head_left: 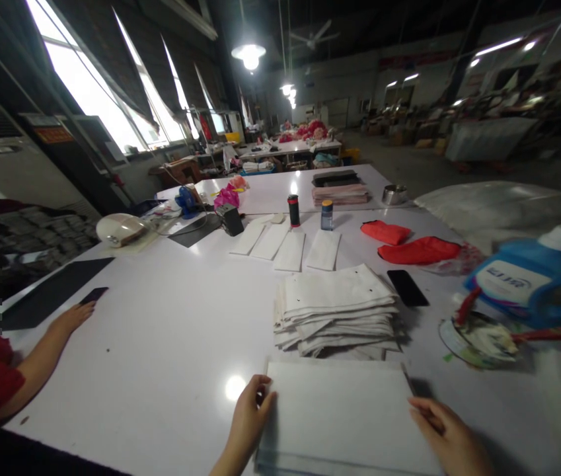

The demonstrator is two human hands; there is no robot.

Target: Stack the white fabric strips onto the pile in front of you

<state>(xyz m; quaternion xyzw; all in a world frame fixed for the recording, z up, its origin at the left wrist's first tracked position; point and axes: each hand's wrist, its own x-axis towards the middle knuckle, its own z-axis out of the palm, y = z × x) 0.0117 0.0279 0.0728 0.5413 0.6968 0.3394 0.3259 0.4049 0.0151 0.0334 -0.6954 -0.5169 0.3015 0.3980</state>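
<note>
A flat white cloth panel [339,403] lies at the near edge of the table, on top of other layers whose edges show at the bottom. My left hand [253,416] pinches the panel's left edge, thumb and fingers bent round it. On the opposite side my right hand [446,430] has its fingertips closed on the right edge. A thin dark strip [407,379] shows just above those fingers; I cannot make out what it is. Just beyond the panel rises an uneven stack of white cloth pieces [337,307].
Right of the stack are a black phone [408,288], an open tin [481,338] with red-handled tools, a blue jug [532,281] and red cloth sleeves [419,250]. Folded white pieces [290,250] and two bottles [293,210] stand farther back. At left, a co-worker's hand [72,317] touches a dark phone.
</note>
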